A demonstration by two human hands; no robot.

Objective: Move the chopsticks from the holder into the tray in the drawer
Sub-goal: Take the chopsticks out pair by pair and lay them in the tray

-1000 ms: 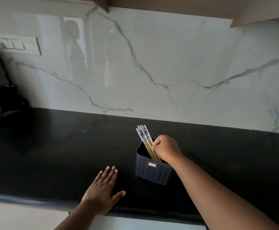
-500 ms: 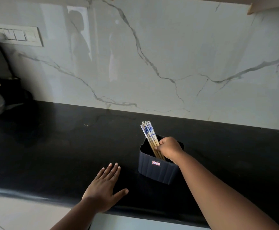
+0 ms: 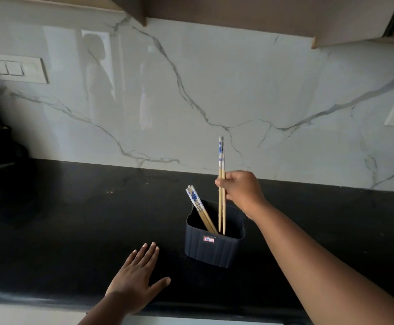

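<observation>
right hand [image 3: 242, 191] pinching two chopsticks [image 3: 221, 184] (tips inside holder [image 3: 213, 245]), left hand [image 3: 135, 277] flat on counter [image 3: 62, 219], fingers spread

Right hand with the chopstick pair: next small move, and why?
Probably lift straight up a little more. The right hand pinches the lifted pair upright, but its tips look still below the holder rim, beside the leaning chopsticks. No drawer is in view.

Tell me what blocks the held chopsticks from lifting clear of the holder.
Nothing visible does. The right hand pinches the pair upright, tips just inside the holder, apart from the leaning chopsticks. The drawer is out of view.
</observation>
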